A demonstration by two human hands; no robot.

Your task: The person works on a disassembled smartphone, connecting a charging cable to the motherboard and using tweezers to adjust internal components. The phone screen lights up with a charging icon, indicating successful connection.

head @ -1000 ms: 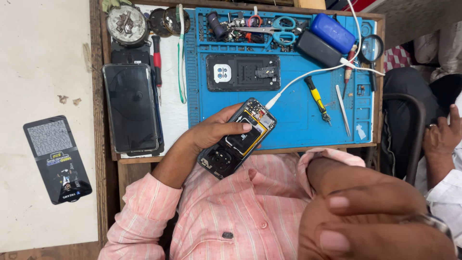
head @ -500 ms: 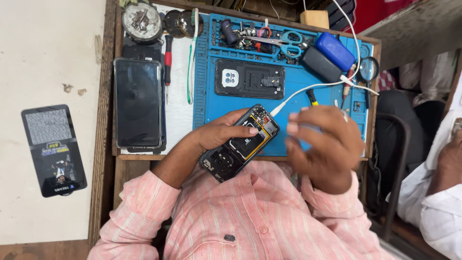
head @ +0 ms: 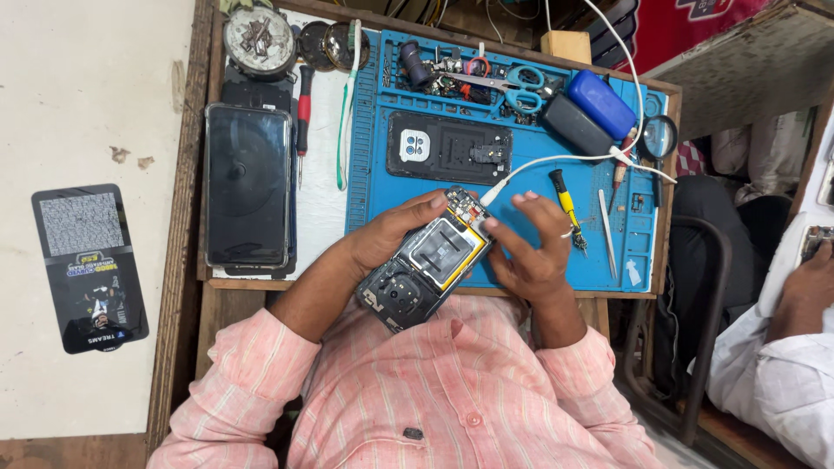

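My left hand [head: 387, 239] grips an opened smartphone [head: 426, 269] with its back removed, so the battery and circuit board show. The phone is held tilted over the front edge of the blue work mat [head: 382, 130]. My right hand [head: 530, 252] rests against the phone's right side, fingertips on its upper edge. A white cable [head: 556, 161] is plugged into the phone's top end. The phone's black back cover [head: 447, 148] lies on the mat just beyond my hands.
A yellow-handled screwdriver [head: 565, 201], scissors [head: 512, 87], a blue box [head: 604, 104] and a magnifier [head: 658, 137] lie on the mat. A black screen [head: 248, 187] and a red screwdriver [head: 302, 113] lie left. Another person's hand [head: 812, 282] is at the right.
My right hand has come down from close to the camera and now touches the phone's right side. My left hand still holds the phone in the same spot.
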